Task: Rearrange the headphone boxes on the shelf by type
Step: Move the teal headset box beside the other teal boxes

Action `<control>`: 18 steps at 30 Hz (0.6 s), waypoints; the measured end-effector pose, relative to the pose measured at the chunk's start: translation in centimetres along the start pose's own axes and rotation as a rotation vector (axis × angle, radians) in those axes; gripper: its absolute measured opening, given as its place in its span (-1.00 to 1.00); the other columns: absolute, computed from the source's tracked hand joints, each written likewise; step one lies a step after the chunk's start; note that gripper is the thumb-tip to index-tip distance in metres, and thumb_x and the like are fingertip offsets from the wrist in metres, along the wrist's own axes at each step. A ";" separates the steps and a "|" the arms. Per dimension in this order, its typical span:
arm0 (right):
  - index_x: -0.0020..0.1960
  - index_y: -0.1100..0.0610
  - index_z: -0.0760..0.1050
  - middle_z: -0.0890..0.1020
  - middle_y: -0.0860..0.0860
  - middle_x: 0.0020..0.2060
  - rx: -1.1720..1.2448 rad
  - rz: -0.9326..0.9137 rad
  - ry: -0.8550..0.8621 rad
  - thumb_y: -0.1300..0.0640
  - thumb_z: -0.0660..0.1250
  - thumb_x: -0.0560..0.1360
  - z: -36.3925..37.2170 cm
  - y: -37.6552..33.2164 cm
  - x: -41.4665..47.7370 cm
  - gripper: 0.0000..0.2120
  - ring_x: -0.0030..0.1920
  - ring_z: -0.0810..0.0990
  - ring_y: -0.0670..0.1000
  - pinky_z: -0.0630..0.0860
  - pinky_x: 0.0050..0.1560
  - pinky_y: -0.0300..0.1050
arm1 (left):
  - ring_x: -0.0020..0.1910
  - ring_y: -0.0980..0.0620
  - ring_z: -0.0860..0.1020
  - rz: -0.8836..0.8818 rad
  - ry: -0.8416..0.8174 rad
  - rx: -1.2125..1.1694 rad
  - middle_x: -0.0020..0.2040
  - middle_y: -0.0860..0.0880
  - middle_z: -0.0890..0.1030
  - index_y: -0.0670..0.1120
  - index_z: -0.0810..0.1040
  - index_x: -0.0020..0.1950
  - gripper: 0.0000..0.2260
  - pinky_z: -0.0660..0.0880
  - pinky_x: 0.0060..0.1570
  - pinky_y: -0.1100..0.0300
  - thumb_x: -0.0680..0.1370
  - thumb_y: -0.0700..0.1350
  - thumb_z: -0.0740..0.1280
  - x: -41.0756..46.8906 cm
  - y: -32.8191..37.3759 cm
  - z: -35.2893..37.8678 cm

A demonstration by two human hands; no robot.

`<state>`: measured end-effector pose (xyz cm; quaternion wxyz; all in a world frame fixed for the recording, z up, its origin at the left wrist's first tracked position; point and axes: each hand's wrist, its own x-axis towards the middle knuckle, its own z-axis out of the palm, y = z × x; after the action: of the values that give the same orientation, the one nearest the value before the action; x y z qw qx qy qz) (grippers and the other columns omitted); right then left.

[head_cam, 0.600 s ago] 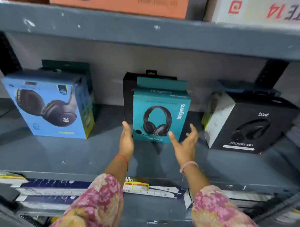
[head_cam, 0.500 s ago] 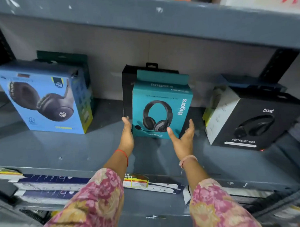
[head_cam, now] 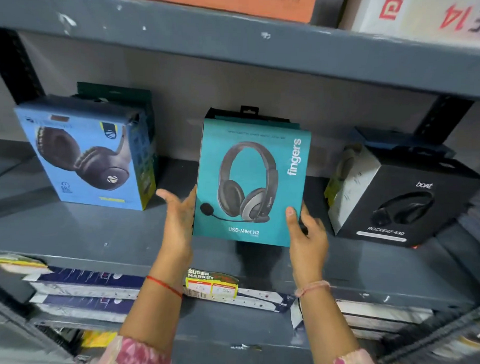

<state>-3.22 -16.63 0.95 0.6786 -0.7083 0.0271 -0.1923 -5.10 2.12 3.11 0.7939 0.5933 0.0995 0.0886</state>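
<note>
The upright teal cardboard headphone box [head_cam: 251, 182], long axis vertical, is clasped at its lower edges between left hand [head_cam: 179, 218] and right hand [head_cam: 307, 233], both equally near, just forward of the black box [head_cam: 222, 116] behind it.

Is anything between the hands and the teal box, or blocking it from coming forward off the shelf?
Nothing visible. The left hand and right hand already clasp the teal box at its lower side edges. The shelf in front of it is bare; the blue box and black box stand apart to either side.
</note>
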 end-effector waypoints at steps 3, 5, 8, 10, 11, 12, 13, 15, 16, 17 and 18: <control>0.24 0.05 0.48 0.38 0.03 -0.21 -0.012 -0.006 -0.024 0.05 0.31 0.46 0.0 -1.1 -0.8 -0.65 -0.26 0.50 -0.14 0.41 -0.37 -0.54 | 0.29 0.06 0.42 -0.025 -0.087 -0.043 0.34 0.06 0.43 0.04 0.32 0.37 -0.31 0.24 0.32 0.10 0.48 0.34 -0.30 -1.3 1.2 -0.6; 0.26 0.06 0.46 0.38 0.04 -0.20 -0.022 -0.005 -0.061 0.05 0.30 0.47 0.3 -1.3 -1.5 -0.63 -0.22 0.49 -0.09 0.44 -0.35 -0.52 | -0.05 0.24 0.56 0.008 -0.054 0.020 0.05 0.12 0.59 0.11 0.49 0.15 -0.51 0.40 0.03 0.26 0.55 0.25 -0.15 -2.4 1.2 -0.9; 0.26 0.05 0.46 0.44 0.00 -0.20 -0.015 -0.005 -0.129 0.06 0.31 0.46 1.2 -0.7 -3.1 -0.62 -0.17 0.53 -0.09 0.46 -0.33 -0.51 | -0.09 0.21 0.56 0.182 0.139 0.184 -0.02 0.12 0.58 0.03 0.44 0.20 -0.74 0.51 -0.19 0.38 0.51 -0.12 0.28 -4.0 -0.2 -2.8; 0.26 0.05 0.47 0.47 -0.02 -0.19 -0.006 -0.010 -0.205 0.05 0.32 0.44 2.8 -0.3 -4.4 -0.61 -0.15 0.54 -0.09 0.47 -0.32 -0.50 | 0.05 0.14 0.55 0.238 0.188 0.218 0.08 0.14 0.56 0.14 0.38 0.18 -0.54 0.56 -0.07 0.32 0.41 -0.27 0.39 -5.3 -0.8 -5.3; 0.26 0.04 0.47 0.48 -0.04 -0.18 -0.006 -0.012 -0.253 0.05 0.33 0.44 4.0 -0.1 -5.2 -0.61 -0.14 0.54 -0.11 0.47 -0.31 -0.50 | 0.10 0.09 0.55 0.239 0.223 0.212 0.11 0.11 0.57 0.18 0.38 0.15 -0.51 0.56 0.02 0.20 0.39 -0.29 0.40 -5.9 -0.9 -6.9; 0.26 0.04 0.47 0.47 -0.05 -0.19 -0.008 -0.018 -0.303 0.06 0.34 0.44 5.5 0.2 -5.9 -0.61 -0.14 0.54 -0.14 0.46 -0.29 -0.51 | 0.14 0.03 0.54 0.234 0.257 0.204 0.15 0.06 0.57 0.19 0.39 0.15 -0.50 0.54 0.10 0.08 0.39 -0.30 0.41 -6.5 -0.9 -8.6; 0.27 0.03 0.46 0.47 -0.06 -0.19 -0.014 -0.028 -0.353 0.08 0.34 0.44 7.2 0.3 -6.9 -0.60 -0.16 0.53 -0.18 0.44 -0.27 -0.53 | 0.18 -0.03 0.53 0.232 0.297 0.195 0.20 0.00 0.56 0.16 0.39 0.19 -0.49 0.50 0.16 -0.01 0.40 -0.31 0.40 -7.0 -0.9 -10.7; 0.28 0.04 0.43 0.46 -0.08 -0.19 -0.035 -0.059 -0.452 0.12 0.35 0.45 10.7 0.4 -8.8 -0.60 -0.19 0.51 -0.25 0.37 -0.22 -0.60 | 0.24 -0.13 0.49 0.213 0.422 0.216 0.27 -0.11 0.51 0.05 0.33 0.31 -0.45 0.45 0.22 -0.12 0.40 -0.30 0.40 -8.0 -0.8 -14.7; 0.29 0.05 0.42 0.47 -0.08 -0.17 -0.041 -0.071 -0.516 0.14 0.34 0.45 13.0 0.4 -10.1 -0.59 -0.18 0.51 -0.27 0.35 -0.19 -0.62 | 0.24 -0.14 0.49 0.212 0.504 0.241 0.28 -0.13 0.50 0.05 0.32 0.33 -0.43 0.45 0.22 -0.12 0.41 -0.30 0.40 -8.5 -0.7 -17.2; 0.29 0.06 0.42 0.47 -0.08 -0.15 -0.049 -0.081 -0.579 0.16 0.34 0.46 15.2 0.4 -11.3 -0.59 -0.16 0.51 -0.27 0.34 -0.17 -0.63 | 0.21 -0.14 0.50 0.222 0.568 0.258 0.26 -0.13 0.51 0.10 0.33 0.31 -0.44 0.47 0.20 -0.11 0.41 -0.30 0.40 -9.0 -0.5 -19.5; 0.30 0.08 0.41 0.47 -0.06 -0.13 -0.061 -0.096 -0.628 0.19 0.33 0.46 17.3 0.3 -12.4 -0.59 -0.15 0.51 -0.23 0.34 -0.14 -0.63 | 0.18 -0.15 0.52 0.236 0.608 0.267 0.24 -0.13 0.52 0.16 0.34 0.27 -0.44 0.48 0.18 -0.11 0.41 -0.30 0.40 -9.4 -0.3 -21.6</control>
<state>-9.23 3.54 -2.38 0.6225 -0.7536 -0.2112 0.0050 -19.80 19.59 -2.62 0.6278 0.6458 0.2727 0.3383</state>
